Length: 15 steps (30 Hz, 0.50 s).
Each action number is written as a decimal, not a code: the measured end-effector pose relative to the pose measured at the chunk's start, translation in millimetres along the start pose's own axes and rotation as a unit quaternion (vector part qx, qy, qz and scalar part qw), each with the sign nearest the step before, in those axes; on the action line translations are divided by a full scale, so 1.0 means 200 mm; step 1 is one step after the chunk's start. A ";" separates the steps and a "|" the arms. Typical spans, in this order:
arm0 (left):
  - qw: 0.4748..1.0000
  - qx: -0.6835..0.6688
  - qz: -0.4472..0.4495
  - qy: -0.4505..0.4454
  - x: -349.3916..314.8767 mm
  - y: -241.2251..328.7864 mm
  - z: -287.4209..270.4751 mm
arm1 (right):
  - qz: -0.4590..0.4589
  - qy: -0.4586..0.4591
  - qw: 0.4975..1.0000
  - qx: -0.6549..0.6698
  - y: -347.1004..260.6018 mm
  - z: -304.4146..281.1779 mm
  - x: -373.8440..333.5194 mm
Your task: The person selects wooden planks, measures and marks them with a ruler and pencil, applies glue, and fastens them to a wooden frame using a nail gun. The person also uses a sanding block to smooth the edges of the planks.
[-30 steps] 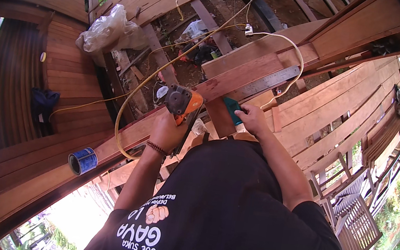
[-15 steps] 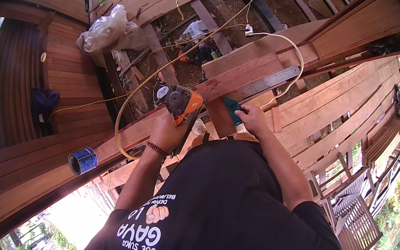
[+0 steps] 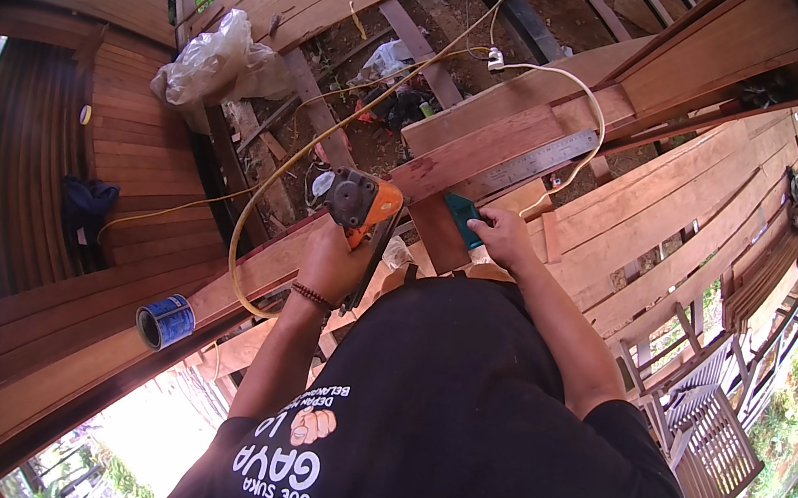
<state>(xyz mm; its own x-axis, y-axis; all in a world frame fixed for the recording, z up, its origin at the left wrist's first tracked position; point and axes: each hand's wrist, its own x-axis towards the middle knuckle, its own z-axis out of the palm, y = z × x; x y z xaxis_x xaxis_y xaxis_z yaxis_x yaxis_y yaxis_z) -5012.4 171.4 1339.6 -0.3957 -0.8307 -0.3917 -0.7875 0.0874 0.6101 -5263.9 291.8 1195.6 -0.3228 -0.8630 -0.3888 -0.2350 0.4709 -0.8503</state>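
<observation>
My left hand (image 3: 332, 255) is closed round the handle of an orange and black nail gun (image 3: 361, 206). A yellow hose curves away beside that hand. The gun's head is by the left end of a short reddish-brown board (image 3: 478, 149). My right hand (image 3: 503, 237) grips the teal handle of a carpenter's square (image 3: 462, 215). Its metal blade (image 3: 537, 158) lies along the near side of the board. A wooden piece (image 3: 436, 234) runs under the board toward me, left of the teal handle. The gun's tip is hidden.
A blue can (image 3: 166, 321) lies on its side on the long beam at left. Crumpled clear plastic (image 3: 225, 65) sits beyond. A white cable (image 3: 594, 104) loops over the boards. Between the joists, bare ground (image 3: 344, 50) shows. A slatted wooden chair (image 3: 717, 452) stands at right.
The nail gun in my left hand has shifted very slightly to the left. My right hand stays on the square.
</observation>
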 end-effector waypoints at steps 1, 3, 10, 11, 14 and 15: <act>1.000 -0.001 -0.004 -0.002 0.00 0.00 0.00 | 0.001 0.000 1.000 0.004 0.00 0.00 0.00; 0.999 0.005 0.034 0.014 0.01 -0.03 0.02 | 0.005 -0.002 1.000 0.015 0.01 0.01 0.00; 1.000 0.005 0.024 0.008 0.01 -0.07 0.03 | 0.002 -0.006 1.000 0.013 0.02 0.01 0.00; 1.000 0.003 0.013 0.004 0.01 -0.07 0.03 | 0.002 -0.006 1.000 0.012 0.01 0.00 0.00; 1.000 0.004 -0.004 0.002 0.01 -0.06 0.03 | 0.002 0.000 1.000 0.017 0.00 0.00 0.00; 1.000 0.011 0.017 0.016 0.01 -0.08 0.04 | 0.002 -0.001 1.000 0.016 0.00 0.00 0.00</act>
<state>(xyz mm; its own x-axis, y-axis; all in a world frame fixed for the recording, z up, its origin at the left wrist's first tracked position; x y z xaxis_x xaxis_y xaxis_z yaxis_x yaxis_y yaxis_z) -5004.3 173.1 1324.0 -0.4066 -0.8443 -0.3490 -0.7845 0.1269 0.6070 -5263.3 291.9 1195.9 -0.3209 -0.8618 -0.3927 -0.2050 0.4680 -0.8596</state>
